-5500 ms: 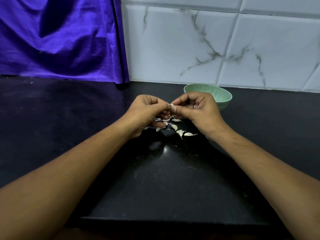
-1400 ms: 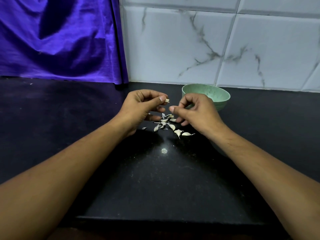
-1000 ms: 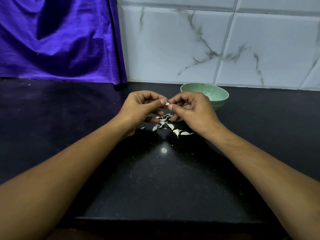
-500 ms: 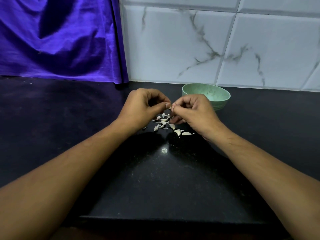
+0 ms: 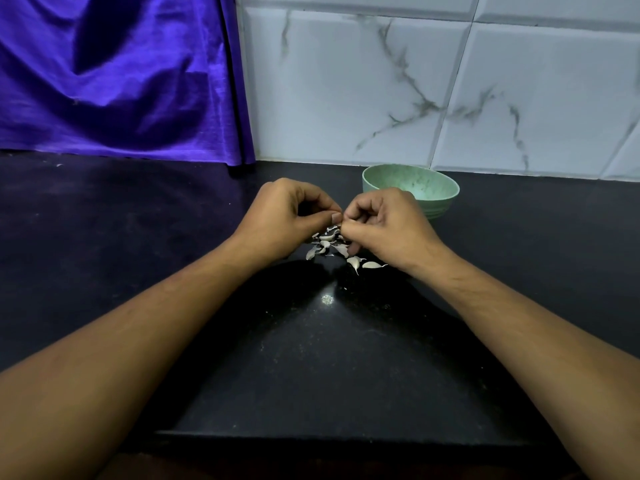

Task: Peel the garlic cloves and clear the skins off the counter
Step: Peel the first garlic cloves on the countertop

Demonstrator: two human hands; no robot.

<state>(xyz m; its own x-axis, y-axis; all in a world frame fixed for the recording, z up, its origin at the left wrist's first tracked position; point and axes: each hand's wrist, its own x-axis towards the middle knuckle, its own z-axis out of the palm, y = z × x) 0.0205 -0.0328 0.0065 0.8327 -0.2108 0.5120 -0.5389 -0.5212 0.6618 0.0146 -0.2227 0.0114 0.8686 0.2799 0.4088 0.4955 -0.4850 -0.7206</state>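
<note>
1. While the left hand point(image 5: 287, 216) and right hand point(image 5: 388, 225) meet fingertip to fingertip, both pinch something tiny and hidden, probably a clove.
2. The pile of cloves and skins point(image 5: 329, 245) lies on the counter point(image 5: 311, 358) just beneath them, so I judge the peeling unfinished.
3. No skins are cleared yet; the green bowl point(image 5: 445, 204) waits nearby.

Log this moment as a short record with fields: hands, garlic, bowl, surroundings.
left hand: pinches garlic clove, mostly hidden, at fingertips
right hand: pinches the same clove from the other side
pile: cloves and skins on counter, beneath the hands
green bowl: upright, behind right hand
backdrop: purple cloth left, marble tiles right
</note>
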